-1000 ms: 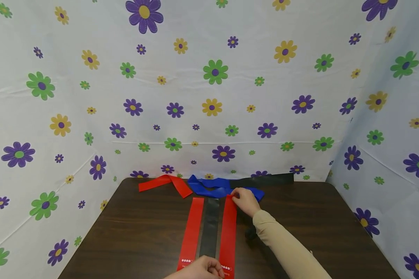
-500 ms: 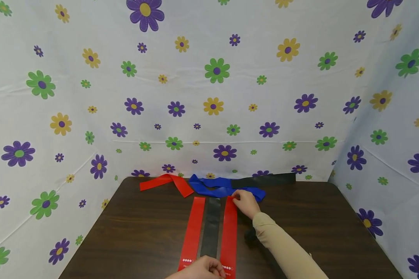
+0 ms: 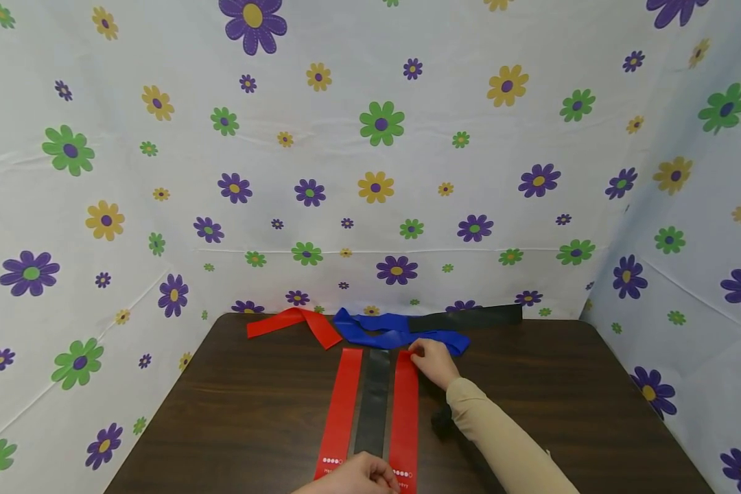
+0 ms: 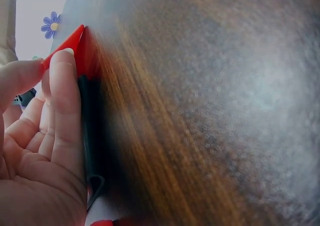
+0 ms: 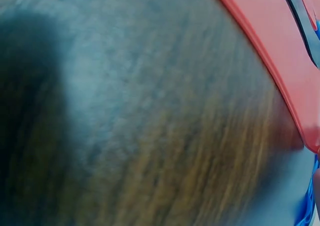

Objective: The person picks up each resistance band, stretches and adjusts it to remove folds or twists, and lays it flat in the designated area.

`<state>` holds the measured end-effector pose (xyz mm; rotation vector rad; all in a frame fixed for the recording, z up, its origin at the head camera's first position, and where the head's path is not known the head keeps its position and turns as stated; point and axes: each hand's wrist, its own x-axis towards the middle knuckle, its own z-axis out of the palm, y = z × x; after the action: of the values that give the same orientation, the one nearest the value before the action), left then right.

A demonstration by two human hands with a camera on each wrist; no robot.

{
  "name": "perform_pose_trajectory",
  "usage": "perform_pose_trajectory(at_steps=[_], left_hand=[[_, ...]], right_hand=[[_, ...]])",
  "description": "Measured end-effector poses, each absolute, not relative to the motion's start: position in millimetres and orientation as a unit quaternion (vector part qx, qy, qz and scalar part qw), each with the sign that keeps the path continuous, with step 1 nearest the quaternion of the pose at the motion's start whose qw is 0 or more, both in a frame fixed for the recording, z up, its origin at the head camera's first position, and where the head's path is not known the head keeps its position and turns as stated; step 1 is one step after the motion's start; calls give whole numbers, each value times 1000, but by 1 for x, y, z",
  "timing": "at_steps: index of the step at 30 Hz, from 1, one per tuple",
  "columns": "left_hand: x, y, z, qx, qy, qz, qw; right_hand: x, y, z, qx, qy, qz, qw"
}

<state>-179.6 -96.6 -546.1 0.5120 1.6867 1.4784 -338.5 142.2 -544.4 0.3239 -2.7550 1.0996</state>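
Note:
Three flat resistance bands lie side by side, pointing away from me: a left red band [image 3: 339,412], a black band [image 3: 373,405] and a right red band [image 3: 403,418]. White dots and lettering mark the red ones near their front ends. My left hand [image 3: 361,475] covers the black band's near end. In the left wrist view its thumb and index finger pinch the right red band [image 4: 67,43], which is lifted into a fold. At the far end, my right hand [image 3: 435,362] pinches that same band's corner. Only a sliver of this hand shows in the right wrist view.
Along the table's back edge lie a folded red band [image 3: 293,320], a crumpled blue band [image 3: 367,333] and another black band [image 3: 469,318]. A dark object [image 3: 442,422] sits partly behind my right forearm. Flowered cloth [image 3: 383,206] rises behind the brown table [image 3: 241,405].
My right hand has drawn slightly toward me, bringing the right red band's far end with it. The left hand stays in place. The head view has shifted a little.

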Motion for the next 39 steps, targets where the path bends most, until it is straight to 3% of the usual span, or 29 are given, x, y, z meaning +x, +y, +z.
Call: perform_pose_trajectory(at_steps=[10,18,27,39], left_hand=[[-180,-97,-548,200,678,585,398],[-195,-103,-595,203,664,582,423],[-182,-98,-551,193,693,559,413],[-178,-96,-550,202,683,580,395]], right_hand=[[-337,143,-552,127,-918,370,64],[-340,145,-558,143,-922,356,54],[-339,145,-559,138,-921,361,44],[-338,146,-559,160,-923,349,29]])
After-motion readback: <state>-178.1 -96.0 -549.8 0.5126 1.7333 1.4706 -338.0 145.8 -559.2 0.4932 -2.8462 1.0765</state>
